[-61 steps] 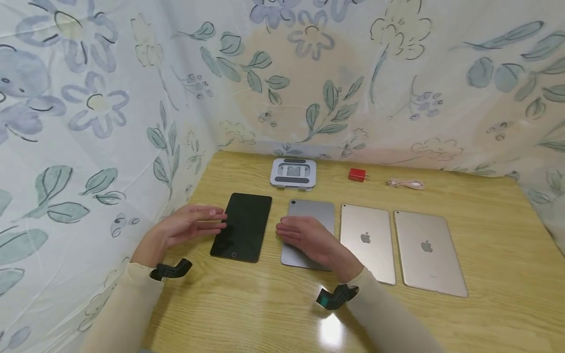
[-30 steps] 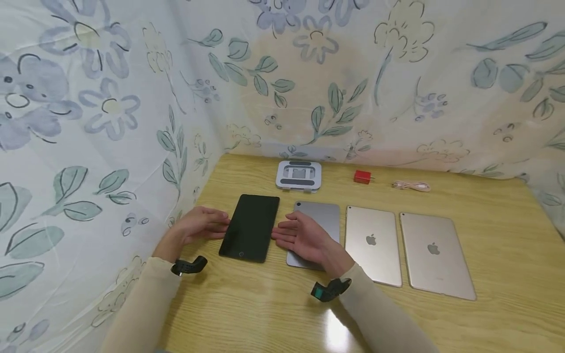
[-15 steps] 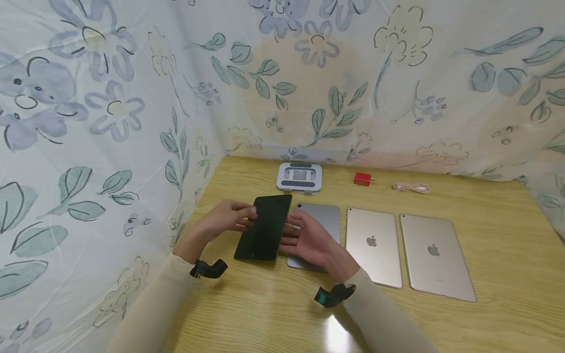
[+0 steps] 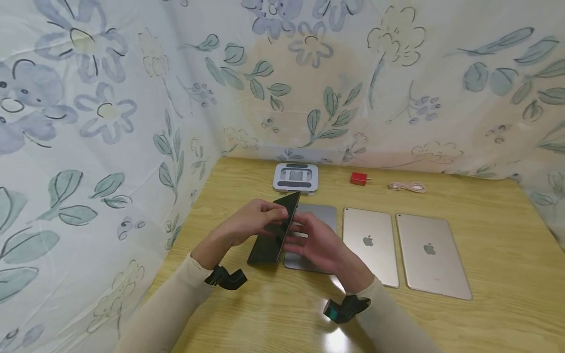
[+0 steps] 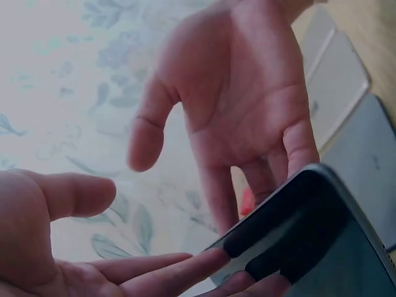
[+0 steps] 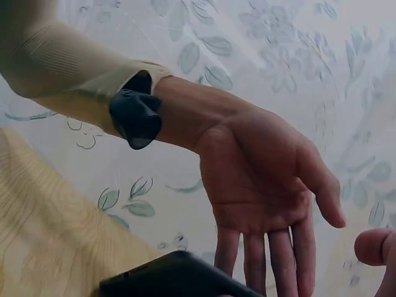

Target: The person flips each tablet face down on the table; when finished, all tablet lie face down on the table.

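A black-screened tablet (image 4: 266, 247) stands steeply tilted, its right long edge raised. In the head view, my left hand (image 4: 251, 220) is at its screen side. The left wrist view shows that hand's fairly straight fingers touching the dark screen (image 5: 346, 260), the thumb held apart. My right hand (image 4: 324, 247) is at the raised edge, fingers extended and partly hidden by the tablet, thumb free. Below the right hand lies a grey tablet (image 4: 320, 212), back up, partly covered. In the right wrist view, the left palm (image 6: 247, 185) faces the camera behind the tablet's dark edge (image 6: 179, 275).
Two gold tablets (image 4: 368, 262) (image 4: 434, 267) lie back up to the right on the wooden table (image 4: 247, 314). Along the rear are a grey folding stand (image 4: 295, 185), a red charger plug (image 4: 358, 179) and a bundled pink cable (image 4: 408, 187). Floral cloth (image 4: 326, 132) hangs behind and at left.
The black tablet lay flat with hands at its sides; its right edge has since tilted up and it has shifted right. My left hand has followed rightward onto the screen; my right stays at its edge.
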{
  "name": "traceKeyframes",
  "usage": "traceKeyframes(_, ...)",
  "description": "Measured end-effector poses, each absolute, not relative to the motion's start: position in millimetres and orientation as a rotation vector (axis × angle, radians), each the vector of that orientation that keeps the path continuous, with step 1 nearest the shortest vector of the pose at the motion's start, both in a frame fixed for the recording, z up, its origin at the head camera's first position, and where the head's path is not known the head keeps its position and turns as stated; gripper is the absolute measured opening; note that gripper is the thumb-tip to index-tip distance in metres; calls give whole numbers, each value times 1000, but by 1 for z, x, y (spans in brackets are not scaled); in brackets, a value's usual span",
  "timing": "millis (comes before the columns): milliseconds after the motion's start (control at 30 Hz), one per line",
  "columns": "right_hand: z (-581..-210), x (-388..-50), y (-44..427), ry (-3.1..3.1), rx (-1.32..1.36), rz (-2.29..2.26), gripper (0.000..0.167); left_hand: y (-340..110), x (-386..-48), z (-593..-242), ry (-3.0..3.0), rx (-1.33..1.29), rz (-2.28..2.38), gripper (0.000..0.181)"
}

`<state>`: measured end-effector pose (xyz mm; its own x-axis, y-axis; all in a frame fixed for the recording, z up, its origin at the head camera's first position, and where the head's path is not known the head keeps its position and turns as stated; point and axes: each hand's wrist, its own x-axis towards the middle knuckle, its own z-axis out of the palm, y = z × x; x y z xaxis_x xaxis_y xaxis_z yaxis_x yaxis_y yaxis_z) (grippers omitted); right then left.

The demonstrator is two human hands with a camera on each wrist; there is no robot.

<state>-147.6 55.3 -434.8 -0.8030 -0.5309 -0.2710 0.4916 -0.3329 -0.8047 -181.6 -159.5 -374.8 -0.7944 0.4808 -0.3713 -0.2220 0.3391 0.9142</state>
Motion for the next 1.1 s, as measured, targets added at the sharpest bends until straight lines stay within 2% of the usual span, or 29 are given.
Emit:
traceKeyframes(200,-415,-139,46,1438,-82,-2176,49,-166,-180,-359,1935,203,1617,47)
traceKeyframes(467,-408,-140,18,1631,-160,-2079,57,-197,-186,-357,1859,154,1701,57)
traceKeyframes(867,-414,-143,-11,1647,-231,-1994,59,-228,-190,-362,1885,55,1668,59)
traceKeyframes(1100,-440,-148,-9,1536,-175,-1969,62,-251,-190,-367,1958,16,1632,57)
